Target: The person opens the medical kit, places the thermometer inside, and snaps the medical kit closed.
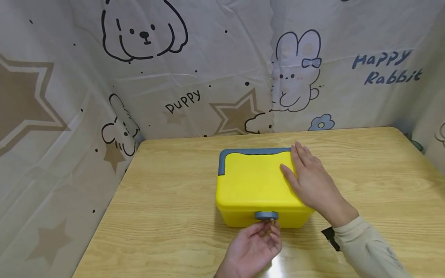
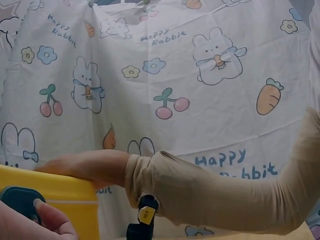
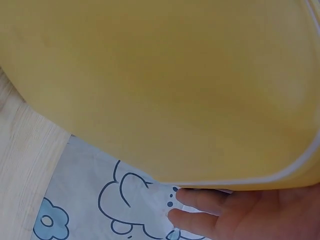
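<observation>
A yellow lidded box (image 1: 257, 181) with a blue-grey carrying handle (image 1: 259, 151) folded along its back edge stands on the table. At its front is a blue-grey latch (image 1: 266, 215), which looks dark teal in the left wrist view. My left hand (image 1: 255, 247) is just below the latch, palm turned up, its fingertips pinching a small brass-coloured key (image 1: 272, 222) at the latch's underside. In the left wrist view the thumb (image 2: 52, 217) overlaps the latch. My right hand (image 1: 314, 185) rests flat on the right side of the lid, fingers straight toward the back corner.
The wooden table (image 1: 167, 193) extends on both sides of the box. A printed cloth (image 1: 215, 69) hangs behind and beside it. A black strap (image 1: 331, 238) hangs at the right sleeve (image 1: 368, 247).
</observation>
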The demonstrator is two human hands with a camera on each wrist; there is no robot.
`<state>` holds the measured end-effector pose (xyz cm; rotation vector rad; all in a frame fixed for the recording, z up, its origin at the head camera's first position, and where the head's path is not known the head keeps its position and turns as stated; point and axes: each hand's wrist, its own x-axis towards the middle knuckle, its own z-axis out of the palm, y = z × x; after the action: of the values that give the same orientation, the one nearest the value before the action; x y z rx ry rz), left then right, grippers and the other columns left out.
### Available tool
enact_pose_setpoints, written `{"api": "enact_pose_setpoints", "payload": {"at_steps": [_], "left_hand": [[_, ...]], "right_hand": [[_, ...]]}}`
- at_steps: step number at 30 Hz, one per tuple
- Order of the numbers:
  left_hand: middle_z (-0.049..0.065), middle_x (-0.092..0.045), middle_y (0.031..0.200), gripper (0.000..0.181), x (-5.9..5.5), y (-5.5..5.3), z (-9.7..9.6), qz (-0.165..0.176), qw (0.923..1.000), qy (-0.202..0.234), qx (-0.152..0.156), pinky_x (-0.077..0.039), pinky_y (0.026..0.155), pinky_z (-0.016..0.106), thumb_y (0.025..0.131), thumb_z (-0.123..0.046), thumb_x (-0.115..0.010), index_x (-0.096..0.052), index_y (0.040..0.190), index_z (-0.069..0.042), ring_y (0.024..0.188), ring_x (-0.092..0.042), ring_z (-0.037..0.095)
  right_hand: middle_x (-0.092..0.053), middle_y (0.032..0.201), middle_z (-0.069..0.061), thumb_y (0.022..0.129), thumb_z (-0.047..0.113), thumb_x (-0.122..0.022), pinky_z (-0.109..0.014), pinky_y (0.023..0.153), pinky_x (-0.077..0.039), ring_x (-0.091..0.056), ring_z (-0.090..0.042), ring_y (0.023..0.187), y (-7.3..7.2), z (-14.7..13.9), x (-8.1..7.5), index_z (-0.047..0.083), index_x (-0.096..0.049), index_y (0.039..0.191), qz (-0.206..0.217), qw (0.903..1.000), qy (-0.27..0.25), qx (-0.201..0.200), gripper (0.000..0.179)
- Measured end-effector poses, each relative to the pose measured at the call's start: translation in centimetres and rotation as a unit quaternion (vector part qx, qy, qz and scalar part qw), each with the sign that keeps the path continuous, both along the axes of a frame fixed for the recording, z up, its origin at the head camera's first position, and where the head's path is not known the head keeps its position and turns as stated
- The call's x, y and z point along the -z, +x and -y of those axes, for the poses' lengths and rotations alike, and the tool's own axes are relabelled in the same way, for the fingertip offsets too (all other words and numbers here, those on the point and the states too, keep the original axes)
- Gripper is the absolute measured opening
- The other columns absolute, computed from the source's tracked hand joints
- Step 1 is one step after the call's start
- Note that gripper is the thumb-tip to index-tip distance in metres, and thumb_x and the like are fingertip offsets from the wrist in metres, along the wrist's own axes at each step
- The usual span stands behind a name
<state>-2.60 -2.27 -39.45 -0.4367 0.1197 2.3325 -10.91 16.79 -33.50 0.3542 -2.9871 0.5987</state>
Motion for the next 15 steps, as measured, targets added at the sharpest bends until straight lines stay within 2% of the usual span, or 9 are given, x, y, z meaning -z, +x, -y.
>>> {"api": "enact_pose_setpoints", "payload": {"at_steps": [6,15], "left_hand": [[0.008,-0.051,0.104,0.015,0.4,-0.1,0.6,-0.034,0.9993,-0.006,-0.017,-0.04,0.085,0.017,0.103,-0.01,-0.03,-0.044,0.105,-0.004,0.09,-0.049,0.013],[0.007,-0.047,0.103,0.011,0.6,-0.1,1.7,-0.03,0.9985,-0.024,-0.039,-0.041,0.083,0.017,0.103,-0.011,-0.03,-0.04,0.101,-0.005,0.089,-0.047,0.013]], "right_hand": [[-0.011,0.156,-0.028,0.105,0.041,-0.031,-0.06,0.113,-0.014,-0.012,-0.045,0.143,-0.2,-0.4,0.0,-0.012,-0.016,0.148,0.004,1.0,0.004,-0.003,0.07],[-0.011,0.156,-0.029,0.105,0.041,-0.031,-0.06,0.112,-0.014,-0.013,-0.046,0.142,-0.3,-1.0,0.1,-0.012,-0.015,0.148,0.007,1.0,0.007,0.001,0.07]]}}
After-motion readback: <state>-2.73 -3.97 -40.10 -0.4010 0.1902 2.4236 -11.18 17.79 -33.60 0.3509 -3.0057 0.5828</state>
